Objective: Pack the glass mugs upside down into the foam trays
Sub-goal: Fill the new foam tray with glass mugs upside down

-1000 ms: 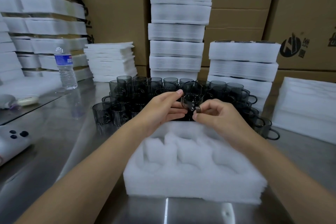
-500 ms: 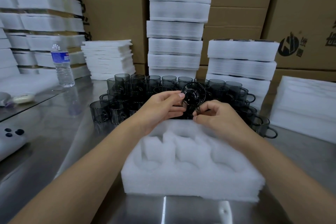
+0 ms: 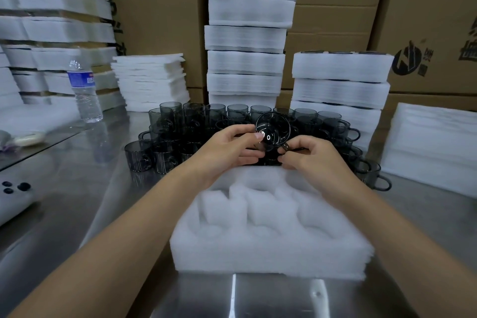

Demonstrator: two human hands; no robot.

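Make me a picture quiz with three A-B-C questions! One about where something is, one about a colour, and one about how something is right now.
1. Where does the water bottle stand?
A) on the metal table, at the left
B) on the floor
C) on top of a cardboard box

2. What colour is the bottle's label?
A) red
B) blue
C) green

3. How is the foam tray nearest the person?
A) full
B) covered by a lid
C) empty

Answers:
1 A: it stands upright on the table, left of the cluster of mugs.
2 B: a blue band wraps the bottle.
3 C: only white foam shows in its pockets. The left hand and right hand hold one glass mug, not yet in the tray.
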